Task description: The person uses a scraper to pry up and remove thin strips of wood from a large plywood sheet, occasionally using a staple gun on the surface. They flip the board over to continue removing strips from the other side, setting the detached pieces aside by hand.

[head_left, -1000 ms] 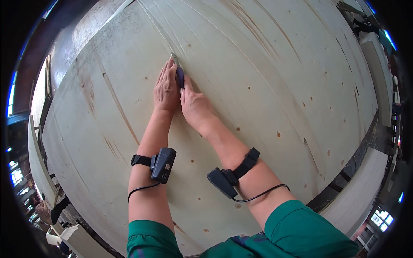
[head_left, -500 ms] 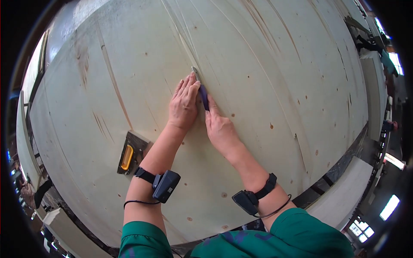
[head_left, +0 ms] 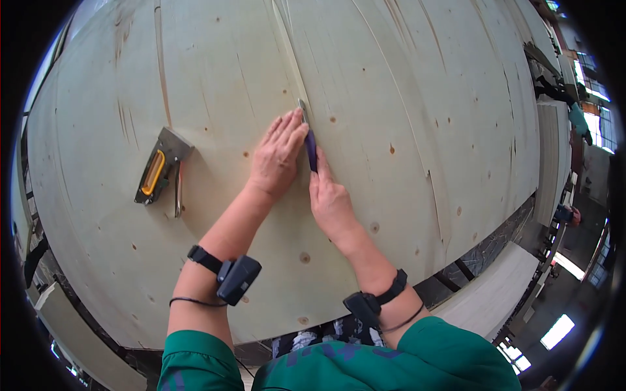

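My right hand (head_left: 331,199) is closed round the back end of a slim knife (head_left: 311,146) with a dark purple handle and a metal front end, its index finger stretched along the handle. My left hand (head_left: 276,156) lies on the wood sheet with its fingers stretched forward and close together; its thumb side touches the front of the knife. The metal tip rests at a long pale seam in the large, knotty wood sheet (head_left: 215,163). Left of my left forearm lies a metal staple gun (head_left: 160,166) with a yellow-edged grip, touched by neither hand.
Stacked pale boards (head_left: 495,283) stand beyond the sheet's right edge, and another board (head_left: 85,332) at lower left. At far right a person in a teal top (head_left: 577,120) is near more stacks. Dark straps with black boxes (head_left: 238,279) sit on my forearms.
Both hands and the knife have moved nearer to me along the seam. The sheet and staple gun sit higher and farther left in the picture as my view shifted.
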`<state>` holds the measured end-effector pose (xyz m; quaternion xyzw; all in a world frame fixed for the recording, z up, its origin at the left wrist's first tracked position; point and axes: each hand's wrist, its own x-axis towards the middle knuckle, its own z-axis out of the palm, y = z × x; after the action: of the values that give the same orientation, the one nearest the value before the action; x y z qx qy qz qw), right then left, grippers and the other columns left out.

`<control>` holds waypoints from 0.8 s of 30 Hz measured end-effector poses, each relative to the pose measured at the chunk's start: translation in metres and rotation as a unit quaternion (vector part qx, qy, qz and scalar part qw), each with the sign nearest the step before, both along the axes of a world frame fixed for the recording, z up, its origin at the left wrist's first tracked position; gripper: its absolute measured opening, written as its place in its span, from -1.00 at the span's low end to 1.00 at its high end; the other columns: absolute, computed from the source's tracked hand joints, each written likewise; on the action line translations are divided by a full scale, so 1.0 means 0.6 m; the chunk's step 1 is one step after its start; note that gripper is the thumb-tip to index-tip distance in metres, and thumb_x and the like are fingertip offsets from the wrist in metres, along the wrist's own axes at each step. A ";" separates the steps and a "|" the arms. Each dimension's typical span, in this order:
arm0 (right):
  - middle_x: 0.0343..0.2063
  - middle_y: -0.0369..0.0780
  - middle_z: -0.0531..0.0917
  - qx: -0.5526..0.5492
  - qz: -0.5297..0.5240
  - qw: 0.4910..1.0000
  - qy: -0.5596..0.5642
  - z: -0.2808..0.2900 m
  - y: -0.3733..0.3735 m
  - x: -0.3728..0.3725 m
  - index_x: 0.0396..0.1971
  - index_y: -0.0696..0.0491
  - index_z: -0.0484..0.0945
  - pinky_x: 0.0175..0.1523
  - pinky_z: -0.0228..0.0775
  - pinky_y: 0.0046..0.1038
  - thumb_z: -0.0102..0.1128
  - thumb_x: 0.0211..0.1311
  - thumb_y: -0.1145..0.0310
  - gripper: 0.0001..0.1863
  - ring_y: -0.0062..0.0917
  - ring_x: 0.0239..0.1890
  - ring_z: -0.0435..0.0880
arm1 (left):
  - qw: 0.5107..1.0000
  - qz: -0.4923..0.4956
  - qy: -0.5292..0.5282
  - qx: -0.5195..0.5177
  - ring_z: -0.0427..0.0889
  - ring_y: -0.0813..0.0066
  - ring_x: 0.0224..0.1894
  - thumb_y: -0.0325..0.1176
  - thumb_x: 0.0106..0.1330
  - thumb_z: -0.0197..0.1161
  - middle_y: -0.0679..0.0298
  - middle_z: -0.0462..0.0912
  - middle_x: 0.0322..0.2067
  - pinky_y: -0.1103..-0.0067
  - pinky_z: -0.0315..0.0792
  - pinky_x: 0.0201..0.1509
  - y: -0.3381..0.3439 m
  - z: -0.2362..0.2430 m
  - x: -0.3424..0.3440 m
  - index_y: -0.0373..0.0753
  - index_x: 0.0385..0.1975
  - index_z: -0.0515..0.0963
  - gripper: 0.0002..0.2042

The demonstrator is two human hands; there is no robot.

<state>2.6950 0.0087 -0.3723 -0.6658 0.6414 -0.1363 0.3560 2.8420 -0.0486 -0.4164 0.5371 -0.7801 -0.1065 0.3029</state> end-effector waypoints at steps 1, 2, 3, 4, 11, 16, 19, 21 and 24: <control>-0.37 0.15 0.64 0.014 0.002 1.000 0.007 0.002 0.001 0.009 0.44 0.09 -0.01 -0.36 0.51 -0.08 -0.14 0.47 0.33 -0.39 0.03 -0.47 0.66 | 1.000 0.000 0.001 0.001 0.39 0.21 0.34 -0.54 0.29 0.01 0.05 0.40 0.29 0.36 0.22 0.45 0.005 0.000 0.007 -0.27 0.00 0.46 -0.71; -0.37 0.15 0.64 0.015 0.002 1.000 0.008 0.001 0.011 0.014 0.44 0.09 -0.01 -0.36 0.51 -0.08 -0.14 0.47 0.33 -0.39 0.03 -0.47 0.66 | 1.000 -0.004 0.004 0.005 0.39 0.20 0.34 -0.55 0.28 0.01 0.04 0.40 0.29 0.36 0.21 0.45 0.011 -0.004 0.013 -0.27 0.00 0.46 -0.70; -0.36 0.15 0.64 0.006 0.001 1.000 0.005 -0.003 0.023 0.017 0.44 0.09 0.00 -0.35 0.52 -0.08 -0.14 0.47 0.33 -0.40 0.03 -0.46 0.66 | 1.000 -0.007 0.008 0.008 0.39 0.20 0.34 -0.56 0.27 0.01 0.04 0.40 0.29 0.36 0.21 0.46 0.018 -0.006 0.020 -0.27 0.01 0.47 -0.69; -0.34 0.16 0.64 -0.003 0.000 1.000 0.002 -0.008 0.037 0.019 0.44 0.10 0.00 -0.34 0.52 -0.08 -0.14 0.47 0.33 -0.40 0.03 -0.44 0.66 | 1.000 -0.011 0.012 0.012 0.39 0.19 0.34 -0.56 0.26 0.02 0.03 0.40 0.29 0.35 0.21 0.46 0.026 -0.008 0.026 -0.27 0.01 0.47 -0.69; -0.35 0.17 0.63 -0.043 0.005 0.999 -0.011 -0.014 0.137 0.043 0.43 0.11 0.01 -0.30 0.52 -0.06 -0.13 0.47 0.33 -0.40 0.05 -0.41 0.67 | 0.999 -0.017 0.017 0.041 0.39 0.20 0.34 -0.56 0.27 0.02 0.05 0.40 0.29 0.35 0.21 0.46 0.132 -0.022 0.055 -0.27 0.03 0.47 -0.67; -0.36 0.17 0.64 0.022 -0.004 1.000 0.004 -0.018 0.153 0.074 0.43 0.11 0.02 -0.28 0.52 -0.04 -0.13 0.47 0.33 -0.41 0.07 -0.40 0.66 | 0.998 -0.006 0.036 0.055 0.40 0.21 0.33 -0.56 0.28 0.00 0.07 0.40 0.29 0.35 0.22 0.45 0.142 -0.022 0.073 -0.27 0.04 0.47 -0.67; -0.36 0.17 0.64 0.026 -0.011 1.000 -0.008 -0.019 0.198 0.059 0.43 0.11 0.02 -0.28 0.52 -0.04 -0.13 0.47 0.33 -0.41 0.08 -0.40 0.66 | 0.998 -0.018 0.027 0.050 0.41 0.21 0.32 -0.56 0.27 0.01 0.07 0.41 0.28 0.35 0.23 0.45 0.210 -0.035 0.061 -0.26 0.04 0.47 -0.67; -0.37 0.17 0.64 0.068 -0.011 0.998 -0.015 -0.017 0.234 0.041 0.43 0.10 0.02 -0.28 0.52 -0.03 -0.14 0.48 0.33 -0.41 0.09 -0.39 0.66 | 0.998 -0.026 0.022 0.047 0.41 0.21 0.32 -0.57 0.27 0.01 0.07 0.42 0.28 0.35 0.23 0.44 0.244 -0.046 0.048 -0.26 0.03 0.46 -0.67; -0.36 0.18 0.63 0.034 -0.026 0.999 -0.028 -0.026 0.270 0.014 0.42 0.10 0.03 -0.29 0.52 -0.02 -0.14 0.48 0.33 -0.42 0.10 -0.39 0.65 | 0.999 -0.024 0.011 0.029 0.42 0.22 0.31 -0.57 0.27 0.01 0.08 0.44 0.26 0.36 0.24 0.44 0.260 -0.039 0.024 -0.25 0.02 0.47 -0.68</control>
<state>2.7036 0.1705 -0.3880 -0.6321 0.6525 -0.1425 0.3929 2.8566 0.1072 -0.4398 0.5252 -0.7862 -0.1418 0.2931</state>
